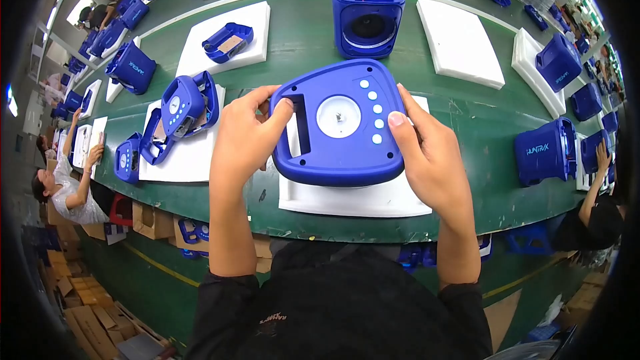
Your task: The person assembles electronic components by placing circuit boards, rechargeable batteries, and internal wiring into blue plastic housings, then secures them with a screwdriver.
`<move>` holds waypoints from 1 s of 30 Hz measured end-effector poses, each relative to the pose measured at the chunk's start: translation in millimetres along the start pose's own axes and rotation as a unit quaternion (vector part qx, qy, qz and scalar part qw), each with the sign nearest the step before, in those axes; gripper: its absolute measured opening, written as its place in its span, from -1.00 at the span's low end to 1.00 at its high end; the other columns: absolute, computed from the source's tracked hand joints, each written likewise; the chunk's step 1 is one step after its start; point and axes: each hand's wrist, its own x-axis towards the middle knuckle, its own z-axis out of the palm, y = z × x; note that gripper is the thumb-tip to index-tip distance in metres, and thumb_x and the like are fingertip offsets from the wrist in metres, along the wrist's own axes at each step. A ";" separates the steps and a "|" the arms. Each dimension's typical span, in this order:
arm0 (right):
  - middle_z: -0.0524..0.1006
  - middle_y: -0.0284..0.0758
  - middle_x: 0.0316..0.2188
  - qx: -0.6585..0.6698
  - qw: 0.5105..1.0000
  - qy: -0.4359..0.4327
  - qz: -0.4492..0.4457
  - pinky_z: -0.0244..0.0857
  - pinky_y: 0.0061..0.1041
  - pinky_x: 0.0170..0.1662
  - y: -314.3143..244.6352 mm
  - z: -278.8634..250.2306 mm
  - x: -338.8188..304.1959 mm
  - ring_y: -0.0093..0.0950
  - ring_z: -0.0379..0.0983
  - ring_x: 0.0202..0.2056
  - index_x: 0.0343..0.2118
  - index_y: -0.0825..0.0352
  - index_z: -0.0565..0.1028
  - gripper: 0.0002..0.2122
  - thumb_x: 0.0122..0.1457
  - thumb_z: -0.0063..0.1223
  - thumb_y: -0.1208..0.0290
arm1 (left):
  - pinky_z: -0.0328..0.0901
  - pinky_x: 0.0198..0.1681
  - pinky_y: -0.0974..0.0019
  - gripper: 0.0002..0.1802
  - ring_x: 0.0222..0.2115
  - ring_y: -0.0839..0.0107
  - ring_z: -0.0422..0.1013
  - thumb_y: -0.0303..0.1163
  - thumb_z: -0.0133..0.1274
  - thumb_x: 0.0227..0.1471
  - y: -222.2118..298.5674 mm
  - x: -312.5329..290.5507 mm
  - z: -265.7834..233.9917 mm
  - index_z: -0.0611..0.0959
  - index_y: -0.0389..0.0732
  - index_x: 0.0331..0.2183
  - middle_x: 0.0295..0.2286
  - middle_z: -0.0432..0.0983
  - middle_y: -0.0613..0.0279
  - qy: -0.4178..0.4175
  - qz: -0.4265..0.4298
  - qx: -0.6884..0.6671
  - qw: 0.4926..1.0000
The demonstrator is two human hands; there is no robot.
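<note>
Between my two hands I hold a blue plastic speaker panel [300,167], its outer face turned up. A white round dial sits in its middle, with several white round buttons along the right and a handle slot on the left. My left hand [250,123] grips the left side, thumb reaching into the slot. My right hand [423,143] clasps the right edge, thumb on top close to the buttons. Below the panel lies a white foam sheet [353,203] on the green table, partly hidden. The panel's underside is out of sight.
Beyond the panel stands a blue speaker box [369,20] with its top open and wires showing. More blue panels [183,107] are piled on foam at the left. Another foam pad [460,40] lies far right, and a speaker box [543,153] stands right. Co-workers [73,193] sit along both sides.
</note>
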 end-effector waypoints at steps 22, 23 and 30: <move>0.65 -0.10 0.06 0.176 0.983 0.027 0.038 0.44 -0.45 0.15 28.9 45.0 8.5 -0.43 0.57 -0.02 0.48 0.58 0.32 -0.25 0.50 0.19 0.02 | 0.49 -0.08 0.23 -0.48 -0.24 0.29 0.67 -0.19 0.20 0.24 -56.3 26.2 -3.1 0.77 -0.41 0.05 -0.24 0.75 0.01 -0.024 0.080 -0.021 0.996; 0.62 -0.11 0.07 0.189 0.981 0.020 0.047 0.43 -0.43 0.17 29.4 50.9 8.2 -0.41 0.56 0.01 0.50 0.58 0.28 -0.20 0.48 0.23 -0.02 | 0.49 -0.08 0.23 -0.48 -0.24 0.29 0.67 -0.19 0.20 0.24 -61.1 26.1 -7.0 0.77 -0.41 0.05 -0.24 0.75 0.01 -0.021 0.085 -0.016 0.996; 0.34 0.11 0.23 0.096 0.991 -0.020 -0.089 0.27 -0.12 0.41 0.8 132.7 -15.1 0.03 0.38 0.30 0.52 0.68 0.03 0.31 0.06 0.58 -0.29 | 0.46 -0.11 0.40 -0.57 -0.21 0.58 0.55 -0.26 0.23 0.37 -157.2 36.3 -70.2 0.75 -0.44 0.04 -0.18 0.73 0.27 -0.058 0.014 -0.117 0.991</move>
